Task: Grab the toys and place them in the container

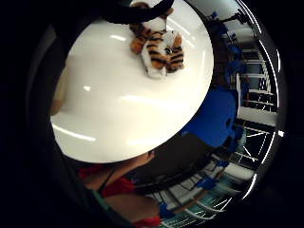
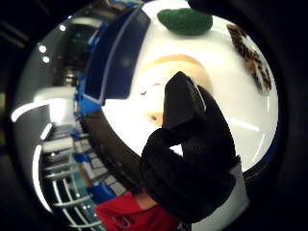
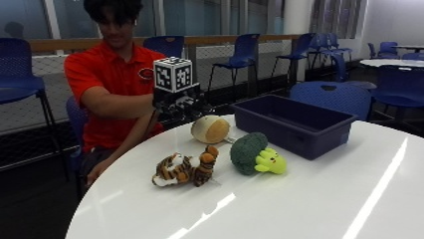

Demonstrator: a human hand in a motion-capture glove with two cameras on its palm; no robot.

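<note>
Hovering just above the round plush [image 3: 210,129], the grip [image 3: 180,105] hangs open.

We sit at a glossy round white table [image 3: 318,199] catching ceiling-light streaks. Blue chairs [image 3: 242,52] line a windowed wall at twelve o'clock; another white table [image 3: 391,62] stands at two o'clock.

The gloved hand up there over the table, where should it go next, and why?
Probably straight down onto the round beige toy. The gloved hand hovers just above it holding nothing, and all three toys, including the tiger and broccoli, lie outside the blue container.
</note>
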